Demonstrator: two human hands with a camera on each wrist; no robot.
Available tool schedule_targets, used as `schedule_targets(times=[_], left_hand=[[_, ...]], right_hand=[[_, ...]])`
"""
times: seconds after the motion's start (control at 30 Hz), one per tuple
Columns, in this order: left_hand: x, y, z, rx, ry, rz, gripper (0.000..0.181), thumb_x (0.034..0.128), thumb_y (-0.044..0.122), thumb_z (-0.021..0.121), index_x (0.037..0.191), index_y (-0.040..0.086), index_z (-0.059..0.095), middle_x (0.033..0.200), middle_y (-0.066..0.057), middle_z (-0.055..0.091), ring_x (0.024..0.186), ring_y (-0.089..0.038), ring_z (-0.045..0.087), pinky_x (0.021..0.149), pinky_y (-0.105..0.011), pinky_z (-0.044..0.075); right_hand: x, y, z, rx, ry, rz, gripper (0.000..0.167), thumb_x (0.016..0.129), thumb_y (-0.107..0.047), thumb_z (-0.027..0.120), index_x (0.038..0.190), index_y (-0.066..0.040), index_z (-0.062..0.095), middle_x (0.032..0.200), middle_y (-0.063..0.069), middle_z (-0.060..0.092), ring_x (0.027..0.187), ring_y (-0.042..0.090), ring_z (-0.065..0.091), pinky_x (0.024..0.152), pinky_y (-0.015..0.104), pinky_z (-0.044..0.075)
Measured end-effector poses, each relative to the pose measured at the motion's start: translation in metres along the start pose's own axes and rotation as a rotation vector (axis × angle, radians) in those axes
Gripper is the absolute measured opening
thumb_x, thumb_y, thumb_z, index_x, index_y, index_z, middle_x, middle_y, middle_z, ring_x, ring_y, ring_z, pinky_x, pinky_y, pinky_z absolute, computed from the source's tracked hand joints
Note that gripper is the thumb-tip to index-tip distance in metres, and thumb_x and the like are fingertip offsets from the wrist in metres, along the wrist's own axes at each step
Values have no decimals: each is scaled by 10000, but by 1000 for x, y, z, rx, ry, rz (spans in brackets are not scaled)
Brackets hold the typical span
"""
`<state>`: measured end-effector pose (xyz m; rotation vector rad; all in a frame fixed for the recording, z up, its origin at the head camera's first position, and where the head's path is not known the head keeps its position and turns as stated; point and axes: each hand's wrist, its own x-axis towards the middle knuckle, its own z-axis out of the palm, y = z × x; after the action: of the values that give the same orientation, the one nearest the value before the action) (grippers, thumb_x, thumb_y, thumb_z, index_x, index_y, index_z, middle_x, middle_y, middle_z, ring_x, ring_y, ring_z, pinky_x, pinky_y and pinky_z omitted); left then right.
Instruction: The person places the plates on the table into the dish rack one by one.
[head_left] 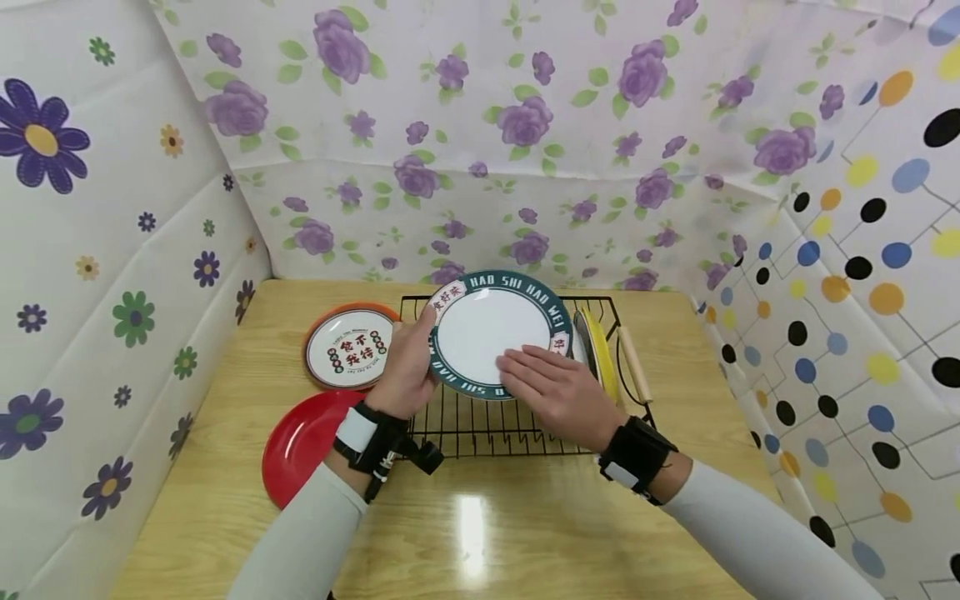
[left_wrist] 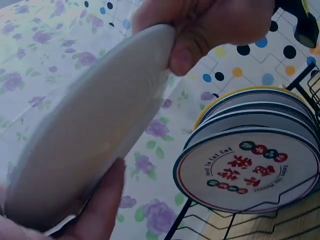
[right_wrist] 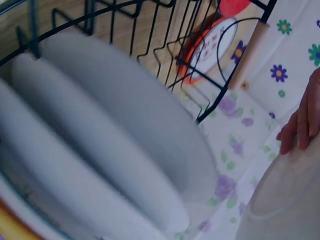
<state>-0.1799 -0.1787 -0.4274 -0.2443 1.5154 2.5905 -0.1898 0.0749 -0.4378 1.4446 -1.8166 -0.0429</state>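
Above the wire rack, a white plate with a lettered green rim [head_left: 491, 325] is held tilted between both hands. My left hand [head_left: 405, 367] grips its left rim, thumb by the upper face. Across its right front part lie the fingers of my right hand [head_left: 558, 392]; in the left wrist view the right thumb [left_wrist: 182, 61] is at the rim on the underside. The plate's pale underside [left_wrist: 95, 115] fills much of that view. Several white plates [left_wrist: 250, 170] stand on edge in the rack, with a yellow plate [head_left: 600, 350] at the right end.
A black wire rack [head_left: 487, 442] with a wooden handle [head_left: 634, 365] stands on the wooden table [head_left: 480, 542]. To its left lie a white printed plate [head_left: 348, 348] on an orange-rimmed one and a red plate [head_left: 300, 450]. Patterned sheets [head_left: 480, 125] hang around the table.
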Motion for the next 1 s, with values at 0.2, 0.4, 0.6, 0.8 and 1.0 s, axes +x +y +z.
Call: schedule_targets(times=[0.2,0.4,0.6,0.8,1.0], left_hand=[[-1,-5,-4,157,239,111,480,1150,288,350,1420,-56,548,968,-31,654,712,-45,674,651,-181,540],[-2,-3,-13,188,299,137,477,1146,294,370,1325,-67,625,870,-8,691,708,-55,676,642,-188,532],[-4,-1,-17,167,281,117,473,1138,322,397,1423,-5,586,1085,-69,730,790,-47,737,687,-204,599],[-6,-3,-16,111,217,84,467,1138,330,401,1437,21,582,1022,0,753,774,-49,740,664,-196,594],[-5,-3,-20,103,191,85,487,1141,376,381,1453,53,567,1127,-1,750,883,-42,752,777,-206,613]], right_hand=[[13,-1,-2,169,-77,26,388,1103,-33,347,1308,-10,676,1356,134,712,1289,284,669,1139,450,495],[19,9,-17,660,-56,402,624,1046,-275,626,1558,18,424,1585,240,478,1511,399,418,1301,478,268],[26,21,-7,1112,45,962,756,1073,-211,555,1679,-81,121,1757,133,155,1630,274,184,1323,459,193],[42,28,3,1629,166,1447,616,1109,-146,469,1662,-99,204,1636,224,381,1168,97,684,944,223,579],[59,29,-1,1741,220,1583,615,1019,73,475,1607,-54,349,1532,247,506,994,129,770,836,278,627]])
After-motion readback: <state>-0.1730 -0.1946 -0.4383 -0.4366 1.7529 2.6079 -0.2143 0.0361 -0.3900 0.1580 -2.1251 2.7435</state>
